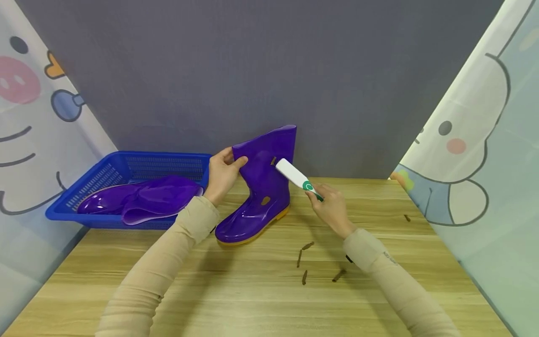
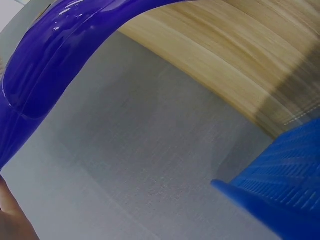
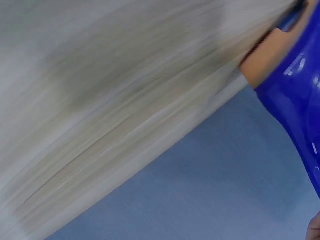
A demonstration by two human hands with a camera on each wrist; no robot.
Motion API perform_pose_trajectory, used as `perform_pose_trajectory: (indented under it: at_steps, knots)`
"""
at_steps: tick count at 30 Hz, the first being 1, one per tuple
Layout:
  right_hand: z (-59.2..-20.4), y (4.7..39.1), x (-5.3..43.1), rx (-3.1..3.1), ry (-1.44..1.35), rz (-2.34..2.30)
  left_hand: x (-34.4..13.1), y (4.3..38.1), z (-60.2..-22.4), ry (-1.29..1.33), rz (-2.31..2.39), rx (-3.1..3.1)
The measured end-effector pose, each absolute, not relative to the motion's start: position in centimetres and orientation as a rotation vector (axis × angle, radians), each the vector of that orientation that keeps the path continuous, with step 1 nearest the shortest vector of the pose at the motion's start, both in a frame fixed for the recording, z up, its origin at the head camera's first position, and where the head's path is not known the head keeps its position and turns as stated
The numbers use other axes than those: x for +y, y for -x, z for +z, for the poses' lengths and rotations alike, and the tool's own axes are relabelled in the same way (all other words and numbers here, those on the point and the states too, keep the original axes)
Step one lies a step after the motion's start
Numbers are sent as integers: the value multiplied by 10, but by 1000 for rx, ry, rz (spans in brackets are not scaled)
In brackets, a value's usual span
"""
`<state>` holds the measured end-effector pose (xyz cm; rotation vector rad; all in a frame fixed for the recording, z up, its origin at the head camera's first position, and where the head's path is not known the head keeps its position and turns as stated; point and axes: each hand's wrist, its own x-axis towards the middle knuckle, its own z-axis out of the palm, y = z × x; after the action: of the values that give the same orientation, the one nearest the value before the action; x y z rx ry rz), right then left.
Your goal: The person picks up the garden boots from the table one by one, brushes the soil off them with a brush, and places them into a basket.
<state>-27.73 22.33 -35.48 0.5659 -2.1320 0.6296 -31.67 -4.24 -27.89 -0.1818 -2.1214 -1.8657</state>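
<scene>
A purple rain boot with a yellow-orange sole stands on the table, toe toward the front left. My left hand grips the upper edge of its shaft, thumb on the near side. A brown smear marks the shaft. In my right hand is a slim white brush-like tool with a green end; its head is beside the smear, and I cannot see any bristles. The left wrist view shows the boot at upper left; the right wrist view shows it at the right edge.
Left of the boot, a blue plastic basket holds another purple boot, its shaft over the front rim. Several brown bits lie scattered on the wooden table. A grey panel stands behind, with printed cloths at both sides.
</scene>
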Motion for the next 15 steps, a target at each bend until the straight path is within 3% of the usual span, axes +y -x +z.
perform_pose_trajectory:
  at_steps: [15]
  knots:
    - [-348, 283, 208, -2110, -538, 606, -39, 311, -276, 207, -1810, -2170]
